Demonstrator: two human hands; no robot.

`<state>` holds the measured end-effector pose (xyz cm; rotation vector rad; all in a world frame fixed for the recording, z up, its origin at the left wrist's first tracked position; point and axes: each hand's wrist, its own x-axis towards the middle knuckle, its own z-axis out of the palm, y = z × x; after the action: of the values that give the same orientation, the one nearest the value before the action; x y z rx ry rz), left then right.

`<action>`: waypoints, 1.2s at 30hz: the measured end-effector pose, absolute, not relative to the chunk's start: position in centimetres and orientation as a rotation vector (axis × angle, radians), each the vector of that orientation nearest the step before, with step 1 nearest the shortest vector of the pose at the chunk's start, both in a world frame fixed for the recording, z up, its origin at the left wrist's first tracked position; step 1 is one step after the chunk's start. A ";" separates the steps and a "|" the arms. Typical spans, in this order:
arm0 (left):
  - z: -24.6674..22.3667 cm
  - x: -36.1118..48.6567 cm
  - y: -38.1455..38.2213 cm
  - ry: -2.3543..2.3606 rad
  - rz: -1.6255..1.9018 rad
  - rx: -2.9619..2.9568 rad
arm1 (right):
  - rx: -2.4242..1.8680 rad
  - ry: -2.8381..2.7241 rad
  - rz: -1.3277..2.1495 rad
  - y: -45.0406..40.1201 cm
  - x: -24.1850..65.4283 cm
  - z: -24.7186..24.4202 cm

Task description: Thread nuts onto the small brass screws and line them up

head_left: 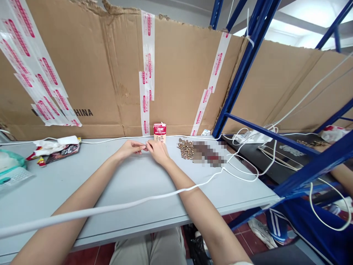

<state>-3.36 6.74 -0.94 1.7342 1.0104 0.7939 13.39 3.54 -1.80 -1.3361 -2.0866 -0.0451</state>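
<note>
My left hand (131,148) and my right hand (157,150) meet over the grey table (132,184), fingertips pinched together. Whatever lies between the fingers is too small to make out. Just behind my right hand stands a small red and cream drink carton (160,133), its lower part hidden by the hand. A pile of small, shiny, gold-brown pieces (186,148) is spread to the right of my right hand, apart from it. Pixel blocks cover something dark beside the pile.
A tall cardboard sheet (182,73) borders the table's back. On the left lie a crumpled snack wrapper (62,151) and a teal-edged bag (11,162). A white cable (132,201) crosses above my forearms. At right are a blue metal frame (239,73), a power strip (250,137) and another person's arm (343,173).
</note>
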 end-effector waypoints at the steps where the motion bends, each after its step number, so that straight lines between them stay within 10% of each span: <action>1: -1.0 -3.3 6.8 1.017 0.797 1.729 | -1.337 -2.091 -0.034 3.6 13.4 -1.8; 36: -1.8 -1.8 6.4 1.126 1.061 1.982 | -1.444 -2.018 0.114 4.6 14.2 -2.4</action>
<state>-1.77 6.45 -1.80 1.9822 1.1256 1.0609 14.17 4.63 -2.38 -1.4439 -2.0181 0.1142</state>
